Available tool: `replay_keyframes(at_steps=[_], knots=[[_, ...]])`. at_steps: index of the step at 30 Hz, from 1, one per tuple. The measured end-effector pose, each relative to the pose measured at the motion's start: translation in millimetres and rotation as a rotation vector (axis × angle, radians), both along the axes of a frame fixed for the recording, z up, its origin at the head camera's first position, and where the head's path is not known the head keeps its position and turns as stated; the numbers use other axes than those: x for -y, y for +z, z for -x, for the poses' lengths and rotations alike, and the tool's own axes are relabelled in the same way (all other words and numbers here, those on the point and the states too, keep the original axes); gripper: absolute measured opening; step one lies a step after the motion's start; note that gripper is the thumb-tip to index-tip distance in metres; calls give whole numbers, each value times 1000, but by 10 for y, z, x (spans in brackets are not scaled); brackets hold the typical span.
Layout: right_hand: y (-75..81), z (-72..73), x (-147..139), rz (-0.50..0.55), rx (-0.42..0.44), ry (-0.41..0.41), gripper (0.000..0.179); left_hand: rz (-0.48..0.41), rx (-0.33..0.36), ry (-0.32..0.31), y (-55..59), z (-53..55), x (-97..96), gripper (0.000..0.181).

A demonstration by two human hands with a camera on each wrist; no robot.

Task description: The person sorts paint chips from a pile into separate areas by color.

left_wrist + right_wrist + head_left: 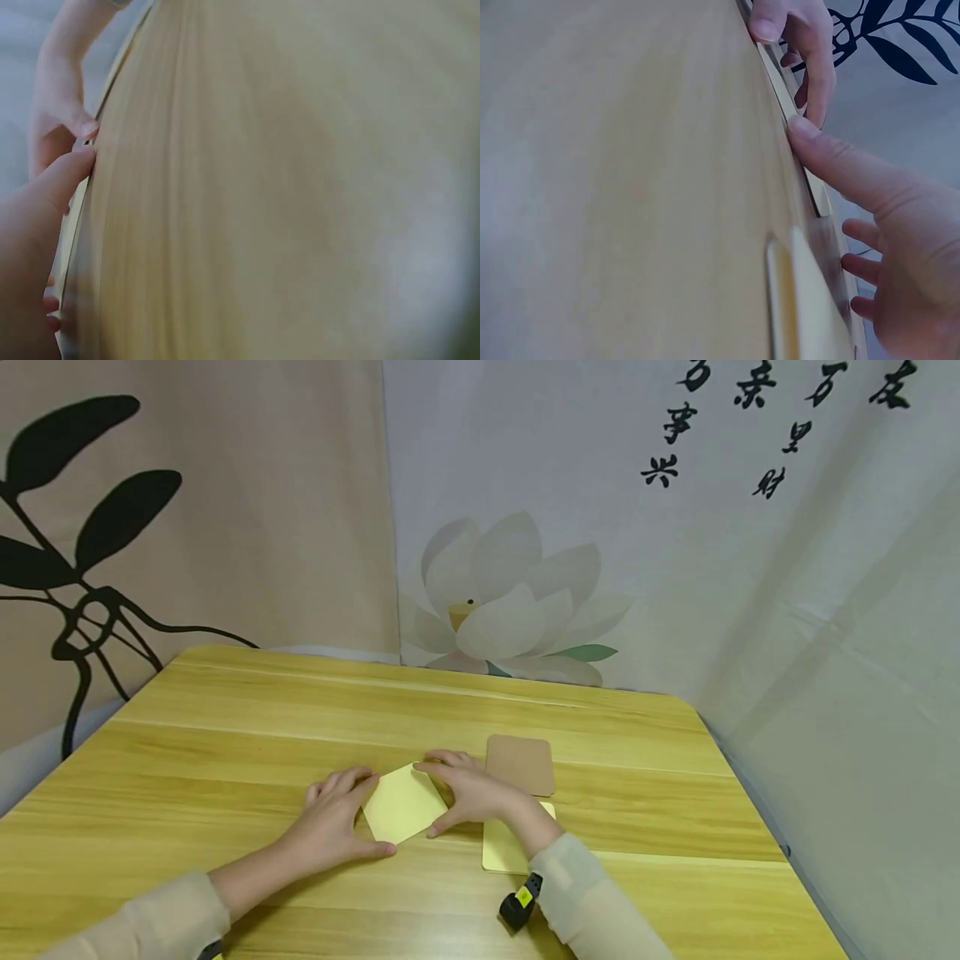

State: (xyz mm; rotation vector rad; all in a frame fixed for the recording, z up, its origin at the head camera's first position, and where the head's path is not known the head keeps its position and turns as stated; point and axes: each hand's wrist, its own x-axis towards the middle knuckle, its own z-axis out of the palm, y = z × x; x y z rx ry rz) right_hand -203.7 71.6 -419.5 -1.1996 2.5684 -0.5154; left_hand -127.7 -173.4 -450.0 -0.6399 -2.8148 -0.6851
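A flat pale yellow card [405, 803] lies turned at an angle on the table between the two hands. My left hand [337, 818] holds its left side, thumb at the near corner and index finger at the upper left edge. On the other side my right hand [472, 793] spans the card, index finger at the far corner and thumb beside the lower right edge. From the right wrist, the right thumb [840, 157] shows against the thin edge, its other fingers spread apart. The left wrist view shows both thumbs near each other along the table.
Right of the hands lies a brown square card [519, 766] with rounded corners. Nearer, another yellow card [504, 847] is partly covered by the right forearm. A black wrist device [517, 906] hangs at the right sleeve. A printed curtain [322, 510] stands behind the wooden table [262, 718].
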Motion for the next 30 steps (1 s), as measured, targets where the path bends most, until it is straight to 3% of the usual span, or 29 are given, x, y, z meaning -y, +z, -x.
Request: replay_keyframes(at_steps=[15, 30], knots=[[-26, 38, 53, -59, 32, -23, 96, 33, 0, -92, 32, 30, 102, 103], [-1, 1, 50, -31, 19, -16, 93, 24, 0, -76, 51, 29, 73, 96]])
